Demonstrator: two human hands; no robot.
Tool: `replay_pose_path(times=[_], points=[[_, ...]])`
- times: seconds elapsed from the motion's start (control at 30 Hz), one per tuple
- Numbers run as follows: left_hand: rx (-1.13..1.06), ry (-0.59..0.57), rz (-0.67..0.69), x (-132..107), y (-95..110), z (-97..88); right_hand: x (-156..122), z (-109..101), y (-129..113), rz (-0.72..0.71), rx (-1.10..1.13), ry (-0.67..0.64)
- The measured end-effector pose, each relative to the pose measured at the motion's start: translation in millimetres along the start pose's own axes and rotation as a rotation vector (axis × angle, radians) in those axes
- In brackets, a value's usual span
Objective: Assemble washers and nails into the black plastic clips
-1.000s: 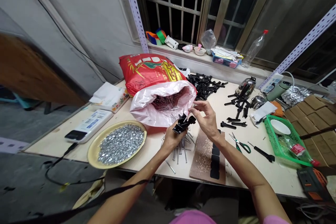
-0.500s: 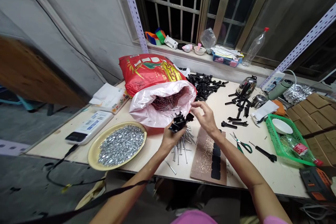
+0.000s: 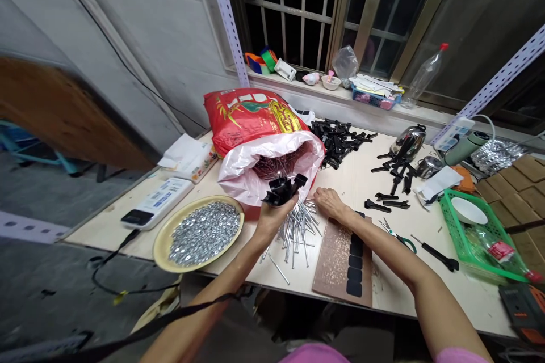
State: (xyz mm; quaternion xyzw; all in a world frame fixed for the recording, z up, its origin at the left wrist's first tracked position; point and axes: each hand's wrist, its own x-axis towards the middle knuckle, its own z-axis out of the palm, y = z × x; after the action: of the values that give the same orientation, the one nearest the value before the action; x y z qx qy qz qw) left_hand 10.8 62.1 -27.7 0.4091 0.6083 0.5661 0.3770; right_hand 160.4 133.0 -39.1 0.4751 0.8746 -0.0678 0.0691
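Observation:
My left hand (image 3: 275, 216) is wrapped round a bunch of black plastic parts (image 3: 283, 188), held up before the mouth of a red and white bag (image 3: 259, 119). A heap of long silvery screws (image 3: 296, 232) lies below that hand and spills out toward the table's front edge. My right hand (image 3: 330, 203) is down at the right side of the heap, its fingers curled together; whatever they pinch is hidden. Under the right forearm is a brown board (image 3: 332, 272) with a row of black pads (image 3: 355, 264) along it.
A yellow bowl of washers (image 3: 162, 258) stands at left beside a white device (image 3: 164, 201). More black parts (image 3: 338, 139) are piled behind the bag. Scissors (image 3: 398, 235), a screwdriver (image 3: 438, 252) and a green basket (image 3: 453, 232) lie to the right.
My right hand has moved down from beside the black parts to the screws, and its fingers have closed. My left hand still holds the parts. The view has shifted slightly.

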Motion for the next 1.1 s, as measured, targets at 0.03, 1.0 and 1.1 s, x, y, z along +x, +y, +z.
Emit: replay_pose_path(times=[0.03,1.0,1.1], points=[[-0.022,-0.008,-0.026,0.2,3.7,-1.8,-1.8,-3.5,4.2,0.006,-0.017,-0.002],[0.017,-0.258,-0.073,0.6,9.2,17.6,-43.1,-81.7,-36.0,-0.294,0.638,0.782],[0.002,-0.277,-0.054,2.4,8.6,20.4,-41.3,-79.5,-36.2,-0.334,0.589,0.742]])
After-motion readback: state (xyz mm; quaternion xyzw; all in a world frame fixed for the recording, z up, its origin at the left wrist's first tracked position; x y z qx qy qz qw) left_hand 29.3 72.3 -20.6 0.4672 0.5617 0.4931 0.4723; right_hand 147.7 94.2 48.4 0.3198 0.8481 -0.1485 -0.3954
